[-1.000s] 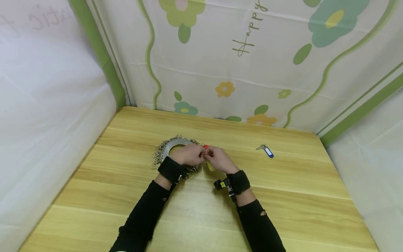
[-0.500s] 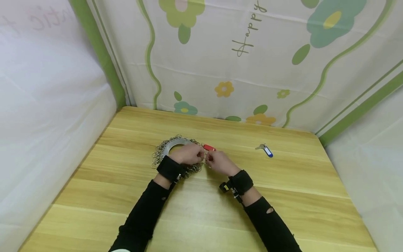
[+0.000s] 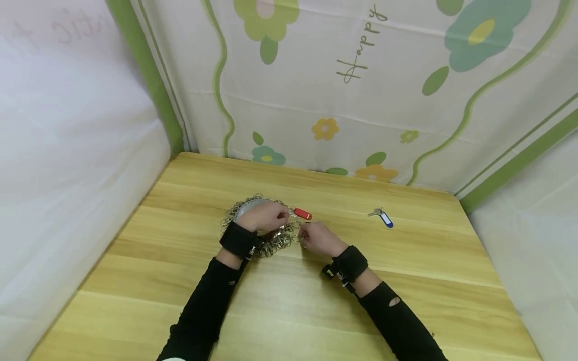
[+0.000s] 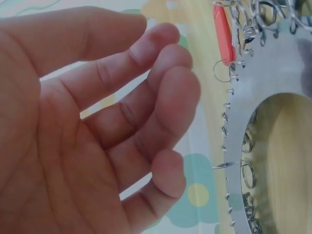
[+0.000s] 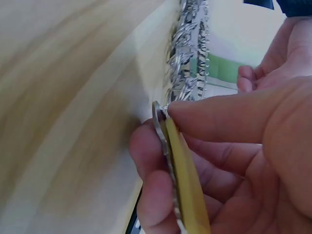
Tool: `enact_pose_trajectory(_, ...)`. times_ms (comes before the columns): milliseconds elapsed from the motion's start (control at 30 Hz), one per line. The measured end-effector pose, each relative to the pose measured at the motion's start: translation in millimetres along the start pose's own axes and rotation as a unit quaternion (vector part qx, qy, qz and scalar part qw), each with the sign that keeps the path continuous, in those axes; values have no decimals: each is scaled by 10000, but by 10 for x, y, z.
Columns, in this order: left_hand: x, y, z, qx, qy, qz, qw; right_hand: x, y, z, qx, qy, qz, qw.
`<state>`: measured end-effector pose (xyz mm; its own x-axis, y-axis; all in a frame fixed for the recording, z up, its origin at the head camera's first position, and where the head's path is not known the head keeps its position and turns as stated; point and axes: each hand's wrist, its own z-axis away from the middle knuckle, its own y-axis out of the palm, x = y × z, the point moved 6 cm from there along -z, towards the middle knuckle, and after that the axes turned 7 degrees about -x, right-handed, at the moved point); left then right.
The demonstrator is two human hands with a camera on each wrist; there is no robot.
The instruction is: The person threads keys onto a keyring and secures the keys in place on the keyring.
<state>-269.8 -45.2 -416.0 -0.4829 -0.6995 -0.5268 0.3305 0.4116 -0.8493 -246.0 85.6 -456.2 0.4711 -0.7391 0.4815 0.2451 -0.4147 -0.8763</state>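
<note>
A flat metal ring (image 3: 247, 204) with small wire rings all round its rim lies on the table, partly covered by my left hand (image 3: 263, 216). In the left wrist view that hand's fingers are loosely bent, with nothing between thumb and fingertips, beside the metal ring (image 4: 287, 53). My right hand (image 3: 321, 238) is at the ring's right side. It pinches a key (image 5: 168, 156) with a yellow tag (image 5: 189, 185) between thumb and fingers, close to the wire rings. A red key tag (image 3: 302, 213) hangs at the ring's upper right edge.
A key with a blue tag (image 3: 386, 219) lies farther right on the wooden table (image 3: 429, 281). White cloth with printed flowers (image 3: 289, 90) closes off the back, and plain white cloth (image 3: 81, 150) stands along the left side.
My right hand has moved right and toward me, uncovering the red tag. The left hand has drawn slightly back left from the ring's right edge. The yellow tag is hidden from the head view now.
</note>
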Motion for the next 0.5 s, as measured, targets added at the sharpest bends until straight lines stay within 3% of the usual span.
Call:
enact_pose_trajectory(200, 46, -8, 10, -66, -138, -75, 9999, -48, 15, -9, 158, 207, 202, 9995)
enact_pose_trajectory(367, 62, -16, 32, -74, -155, -390, 9991, -33, -3, 12, -48, -289, 533, 9982)
enact_pose_trajectory(500, 88, -1, 52, -280, 76, -625, 9976, 19, -42, 50, -302, -676, 676, 9950)
